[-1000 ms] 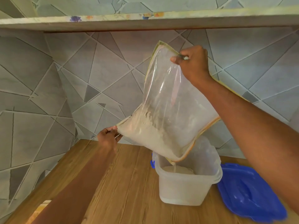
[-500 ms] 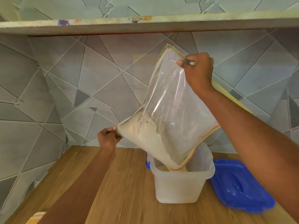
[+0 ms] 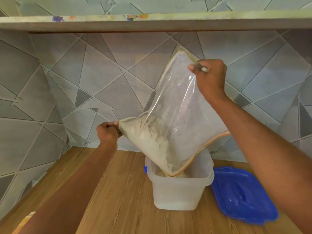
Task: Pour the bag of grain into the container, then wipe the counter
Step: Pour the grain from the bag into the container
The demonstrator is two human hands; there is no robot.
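Observation:
A clear plastic bag [image 3: 179, 105] with a yellow-orange edge hangs tilted over a translucent white container [image 3: 177, 191] on the wooden counter [image 3: 109, 191]. Pale grain lies in the bag's lower left part and its lowest corner dips inside the container's rim, where some grain shows. My left hand [image 3: 108, 133] pinches the bag's lower left corner. My right hand [image 3: 210, 78] grips the bag's top edge, held high above the container.
A blue lid [image 3: 243, 196] lies flat on the counter just right of the container. A grey tiled wall [image 3: 84, 92] stands close behind, and a shelf [image 3: 152, 21] runs overhead. A pale wooden object [image 3: 25, 220] peeks in at the bottom left.
The bag's lowest corner has sunk from just above the container into its rim. More grain has slid down toward that corner. Both hands keep their grips.

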